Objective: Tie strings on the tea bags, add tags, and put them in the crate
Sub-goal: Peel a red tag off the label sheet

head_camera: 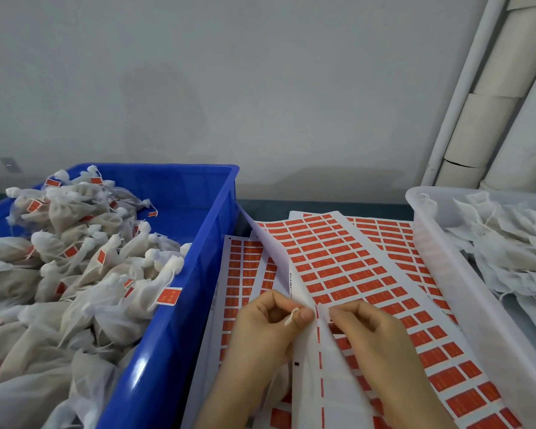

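left grip (266, 323): pinches thin white string (292, 316)
right grip (375, 332): curled fingers pinch glossy red-tag sheet (338, 274), lifted edge

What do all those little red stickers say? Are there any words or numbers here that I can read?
Red tags on the sheets: yellowish print, too blurred to read.
Red tags on the tea bags in the blue crate: same print, too blurred to read.
Lifted sheet, at its edge: a tiny dark printed strip, too small to read.
No other text shows.
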Motion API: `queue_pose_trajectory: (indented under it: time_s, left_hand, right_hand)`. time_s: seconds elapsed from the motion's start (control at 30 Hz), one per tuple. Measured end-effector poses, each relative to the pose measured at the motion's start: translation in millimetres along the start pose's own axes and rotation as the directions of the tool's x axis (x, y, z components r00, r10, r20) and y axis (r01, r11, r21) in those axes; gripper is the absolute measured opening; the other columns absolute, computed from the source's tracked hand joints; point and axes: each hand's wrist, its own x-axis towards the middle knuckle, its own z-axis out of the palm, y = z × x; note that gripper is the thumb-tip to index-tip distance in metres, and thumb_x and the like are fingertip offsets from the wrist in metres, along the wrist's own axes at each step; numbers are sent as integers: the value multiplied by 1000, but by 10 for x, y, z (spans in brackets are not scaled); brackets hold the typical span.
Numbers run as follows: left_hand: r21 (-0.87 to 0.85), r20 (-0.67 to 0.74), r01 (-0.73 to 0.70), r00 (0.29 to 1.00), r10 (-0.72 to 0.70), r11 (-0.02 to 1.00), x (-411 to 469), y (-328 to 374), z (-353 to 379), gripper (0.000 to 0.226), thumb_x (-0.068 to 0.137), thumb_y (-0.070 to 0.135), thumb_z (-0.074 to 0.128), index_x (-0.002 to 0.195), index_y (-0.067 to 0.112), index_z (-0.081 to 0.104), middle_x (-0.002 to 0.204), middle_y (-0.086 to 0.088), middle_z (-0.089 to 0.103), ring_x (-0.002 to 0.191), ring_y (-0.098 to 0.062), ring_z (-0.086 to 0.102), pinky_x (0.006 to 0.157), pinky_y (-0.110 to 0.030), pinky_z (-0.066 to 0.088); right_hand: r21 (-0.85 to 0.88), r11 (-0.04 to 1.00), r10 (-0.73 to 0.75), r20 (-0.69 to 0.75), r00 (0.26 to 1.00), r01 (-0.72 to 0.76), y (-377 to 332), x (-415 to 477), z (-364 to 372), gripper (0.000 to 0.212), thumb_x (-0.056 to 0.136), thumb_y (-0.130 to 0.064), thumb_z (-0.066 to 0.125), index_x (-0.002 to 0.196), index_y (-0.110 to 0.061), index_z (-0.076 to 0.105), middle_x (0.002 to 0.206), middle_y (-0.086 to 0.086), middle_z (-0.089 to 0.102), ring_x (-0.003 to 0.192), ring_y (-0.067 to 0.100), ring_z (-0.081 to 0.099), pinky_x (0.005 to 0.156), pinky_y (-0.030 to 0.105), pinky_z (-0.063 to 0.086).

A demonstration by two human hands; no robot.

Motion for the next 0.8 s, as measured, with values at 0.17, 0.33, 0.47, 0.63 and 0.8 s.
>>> queue_pose_trajectory:
  time_s: [0.17, 0.33, 0.47, 0.63, 0.8]
  left_hand:
    - [27, -71, 66, 995, -64, 997, 36, 12, -59, 16, 73, 20, 74, 84, 12, 65, 61, 14, 68, 48, 0, 63, 39, -13, 45]
    - [29, -127, 83, 989, -78, 996, 43, 12, -107, 13, 76, 18, 73, 84, 11, 66, 78, 4, 68, 47, 1, 63, 38, -13, 44]
    - [19, -151, 104, 983, -100, 994, 47, 16, -145, 12, 74, 19, 75, 80, 12, 66, 75, 5, 70, 51, -5, 66, 41, -16, 47]
    - [50, -187, 113, 977, -102, 992, 54, -1, -189, 12, 73, 19, 76, 78, 15, 66, 67, 10, 70, 56, -10, 68, 46, -20, 52]
    - [139, -255, 77, 966, -39, 987, 51, -18, -214, 13, 76, 23, 75, 81, 17, 65, 75, 11, 70, 60, -15, 69, 45, -19, 51]
  right_hand:
    - [39, 998, 40, -21, 999, -39, 32, 49, -54, 14, 88, -31, 58, 77, -26, 62, 74, -19, 63, 72, 0, 56, 54, 10, 32]
    - [9, 998, 55, -43, 998, -54, 92, 102, -46, 13, 89, -33, 56, 77, -29, 59, 79, -18, 60, 73, 1, 53, 55, 14, 32]
    - [17, 998, 64, -61, 996, -64, 133, 119, -62, 15, 90, -36, 55, 76, -32, 57, 79, -19, 59, 74, 1, 53, 55, 15, 32]
    - [47, 995, 93, -94, 991, -89, 159, 149, -75, 17, 90, -38, 54, 74, -31, 56, 78, -17, 60, 74, 4, 55, 55, 17, 34]
    - [132, 985, 124, -125, 984, -108, 147, 173, -154, 17, 90, -38, 53, 79, -28, 59, 75, -9, 65, 73, 11, 61, 57, 21, 42]
